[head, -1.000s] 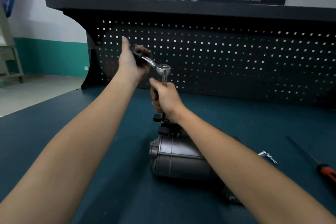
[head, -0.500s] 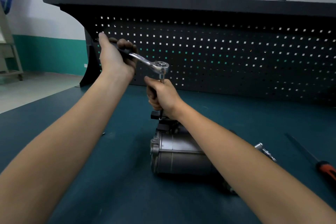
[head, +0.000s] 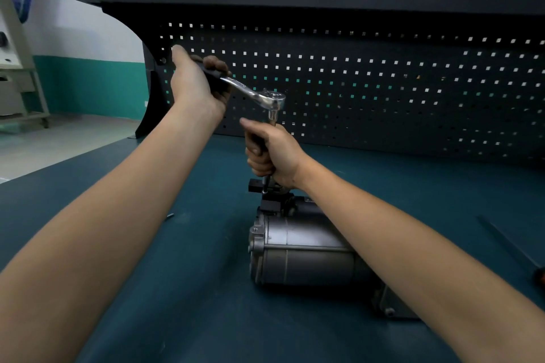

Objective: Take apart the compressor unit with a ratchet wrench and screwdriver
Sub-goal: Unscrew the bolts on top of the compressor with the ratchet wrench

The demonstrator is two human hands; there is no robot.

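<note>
The compressor (head: 303, 256) lies on its side in the middle of the blue tabletop (head: 177, 303), its grey body whole and its end cover in place. By that, the job looks to be at an early stage, with one fastener on the black fitting at the far end being worked loose. A small screw (head: 170, 216) lies apart on the tabletop to the left and may be one already taken out, though that cannot be confirmed.

A long extension bar (head: 264, 184) stands upright on that fitting. The right hand (head: 271, 152) has its grip clenched round the bar to steady it. The ratchet wrench (head: 256, 94) sits on top of the bar, and the left hand (head: 197, 85) holds its dark handle in a closed grip. The screwdriver (head: 507, 242) lies unused at the right edge, so the cover and the rest of the body probably remain to be done.

Compared with a second ago, the wrench handle has swung out to the left, away from the pegboard (head: 383, 91), while the right hand has kept its place on the bar. Over the last half second the handle has hardly shifted. The small metal piece seen earlier beside the right forearm no longer shows.
</note>
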